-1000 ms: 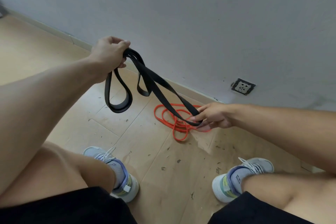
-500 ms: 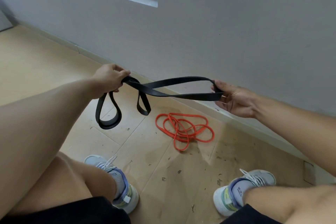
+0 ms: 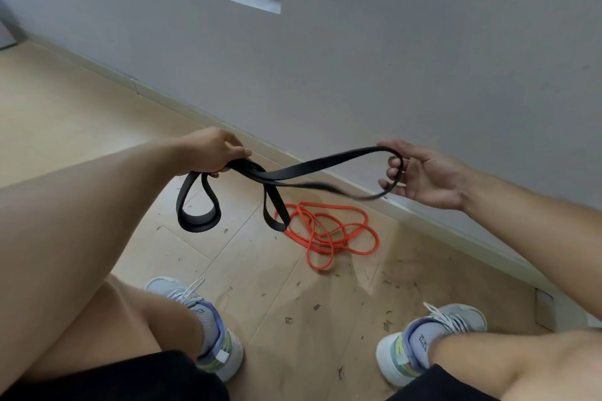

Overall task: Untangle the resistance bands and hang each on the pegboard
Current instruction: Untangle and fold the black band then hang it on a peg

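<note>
black band's [image 3: 345, 189] lower strand motion-blurred

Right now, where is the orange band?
The orange band lies tangled on the wooden floor near the baseboard, centre of the head view, just below the black band's hanging loop, untouched by either hand.

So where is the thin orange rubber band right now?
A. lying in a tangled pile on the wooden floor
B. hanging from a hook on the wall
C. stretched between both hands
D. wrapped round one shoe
A: the thin orange rubber band lies in loose loops on the wooden floor near the wall, while both hands hold only the flat black rubber band.
</note>
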`<state>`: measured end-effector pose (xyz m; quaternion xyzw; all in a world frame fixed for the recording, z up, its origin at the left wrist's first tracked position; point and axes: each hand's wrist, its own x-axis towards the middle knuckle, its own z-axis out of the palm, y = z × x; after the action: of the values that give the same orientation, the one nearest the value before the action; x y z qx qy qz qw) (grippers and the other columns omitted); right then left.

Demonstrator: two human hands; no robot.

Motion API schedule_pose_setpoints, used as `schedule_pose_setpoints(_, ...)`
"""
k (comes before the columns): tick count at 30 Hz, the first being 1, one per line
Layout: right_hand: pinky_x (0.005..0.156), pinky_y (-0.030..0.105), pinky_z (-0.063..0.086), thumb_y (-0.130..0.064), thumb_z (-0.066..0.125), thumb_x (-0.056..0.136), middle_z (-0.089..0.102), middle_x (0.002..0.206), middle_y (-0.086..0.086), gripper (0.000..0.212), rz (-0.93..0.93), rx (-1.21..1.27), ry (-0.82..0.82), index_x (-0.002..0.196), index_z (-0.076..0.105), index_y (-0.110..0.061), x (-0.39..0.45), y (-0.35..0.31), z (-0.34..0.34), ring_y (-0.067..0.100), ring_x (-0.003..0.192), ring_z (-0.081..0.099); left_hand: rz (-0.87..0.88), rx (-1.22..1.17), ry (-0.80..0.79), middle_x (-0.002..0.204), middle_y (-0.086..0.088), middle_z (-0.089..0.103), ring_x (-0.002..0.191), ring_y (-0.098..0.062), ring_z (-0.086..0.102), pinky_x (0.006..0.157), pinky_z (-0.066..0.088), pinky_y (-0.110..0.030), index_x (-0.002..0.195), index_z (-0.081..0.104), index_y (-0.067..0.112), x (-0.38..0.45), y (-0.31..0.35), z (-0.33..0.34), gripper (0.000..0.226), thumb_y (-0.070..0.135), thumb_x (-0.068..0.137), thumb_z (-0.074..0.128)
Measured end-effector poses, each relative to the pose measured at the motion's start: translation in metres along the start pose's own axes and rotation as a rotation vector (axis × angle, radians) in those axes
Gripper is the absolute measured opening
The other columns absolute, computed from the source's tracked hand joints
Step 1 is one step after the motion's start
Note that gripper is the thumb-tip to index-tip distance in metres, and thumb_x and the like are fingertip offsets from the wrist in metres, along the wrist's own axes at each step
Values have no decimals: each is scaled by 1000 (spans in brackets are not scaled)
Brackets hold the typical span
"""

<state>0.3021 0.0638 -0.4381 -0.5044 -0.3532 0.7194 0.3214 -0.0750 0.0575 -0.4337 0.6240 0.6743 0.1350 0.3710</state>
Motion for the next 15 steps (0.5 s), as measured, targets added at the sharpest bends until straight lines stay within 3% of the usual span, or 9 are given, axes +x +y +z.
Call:
schedule_pose_setpoints(4,86,33,54,-18,76,88,64,78,0,28,160,-492,4,116,73,-13,4,18,-4,16,77,62,41,-40,48,66,-5,57,56,-16,50,55,46,-22,105,70,17,-3,8,0,24,38,101,59)
schedule_pose_setpoints(6,88,33,57,-11,70,96,72,85,3,21,210,-659,-20,117,73,-14,3,27,-4,18,87,67,52,-57,63,69,-5,60,61,-15,54,58,48,-21,105,70,20,-5,11,0,23,40,101,59)
schedule_pose_setpoints(8,91,35,59,-8,67,99,73,94,6,16,245,-698,-15,110,73,-17,3,33,-4,19,92,69,57,-71,79,73,-5,61,64,-15,56,61,50,-22,105,69,21,-6,12,-1,23,41,101,58)
schedule_pose_setpoints(12,98,43,59,-6,67,98,70,93,8,11,269,-647,81,106,71,-12,11,37,-4,23,84,69,57,-75,101,73,-7,60,65,-17,54,61,48,-24,106,69,17,-8,11,-1,25,39,102,57)
schedule_pose_setpoints(15,79,33,65,-1,70,94,74,97,12,30,222,-506,164,123,63,-5,17,34,-5,23,83,73,41,-34,105,68,-7,58,61,-18,52,55,43,-23,102,70,17,-8,10,-1,26,39,102,57)
